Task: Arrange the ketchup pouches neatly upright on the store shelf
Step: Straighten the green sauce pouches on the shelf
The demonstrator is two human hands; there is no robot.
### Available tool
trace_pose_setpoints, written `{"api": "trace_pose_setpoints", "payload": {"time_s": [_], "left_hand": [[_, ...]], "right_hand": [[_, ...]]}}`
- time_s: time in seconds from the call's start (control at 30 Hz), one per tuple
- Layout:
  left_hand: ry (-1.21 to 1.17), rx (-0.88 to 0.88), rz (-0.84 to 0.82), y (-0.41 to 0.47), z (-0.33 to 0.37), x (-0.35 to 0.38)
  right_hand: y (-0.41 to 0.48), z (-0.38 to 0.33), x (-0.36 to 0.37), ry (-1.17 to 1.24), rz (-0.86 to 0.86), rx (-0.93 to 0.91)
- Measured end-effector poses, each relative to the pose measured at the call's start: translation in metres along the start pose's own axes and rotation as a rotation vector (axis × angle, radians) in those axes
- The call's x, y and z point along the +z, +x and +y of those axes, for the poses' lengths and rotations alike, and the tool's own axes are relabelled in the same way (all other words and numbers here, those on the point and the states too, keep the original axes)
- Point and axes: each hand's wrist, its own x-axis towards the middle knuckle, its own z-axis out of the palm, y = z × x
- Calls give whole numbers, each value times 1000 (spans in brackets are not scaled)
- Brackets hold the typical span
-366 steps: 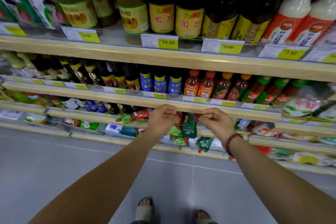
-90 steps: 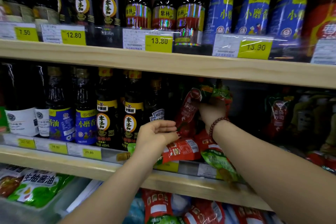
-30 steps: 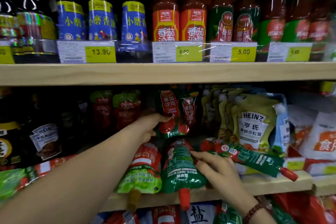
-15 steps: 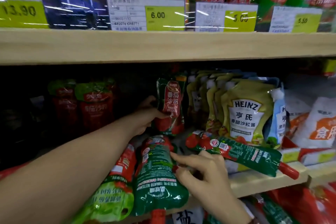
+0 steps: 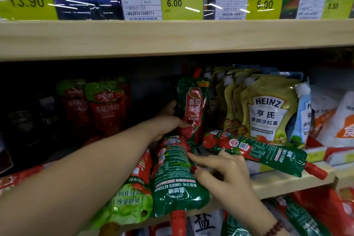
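Your right hand (image 5: 226, 176) is nearer the flat green pouch (image 5: 176, 178) – its fingers (image 5: 199, 158) spread loose, touching its right edge, gripping nothing – its long axis running front-to-back, cap hanging over the shelf (image 5: 287, 182) lip, while your left hand (image 5: 168, 120) steadies the upright pouch (image 5: 192, 109) behind.

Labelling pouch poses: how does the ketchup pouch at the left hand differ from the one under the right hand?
The standing ketchup pouch is upright with its red cap on top and its front label facing out; the left hand steadies it. The lying ketchup pouch is flat, its cap overhanging the shelf edge and its print upside down; the right hand touches its side. Both are green with red caps and read TOMATO KETCHUP.
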Motion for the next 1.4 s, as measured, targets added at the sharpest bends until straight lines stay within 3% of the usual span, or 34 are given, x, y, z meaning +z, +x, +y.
{"api": "trace_pose_setpoints", "payload": {"time_s": [0.4,0.57,0.93,1.4], "left_hand": [[139,15,76,5,-4,4],[-18,-36,21,1,-3,1],[-200,-77,79,12,-5,3],[-163,-151,8,10,9,-1]], "right_hand": [[-1,-3,0,-9,22,2],[0,-2,0,-3,25,19],[-1,1,2,1,47,6],[-2,4,5,20,74,11]]}}
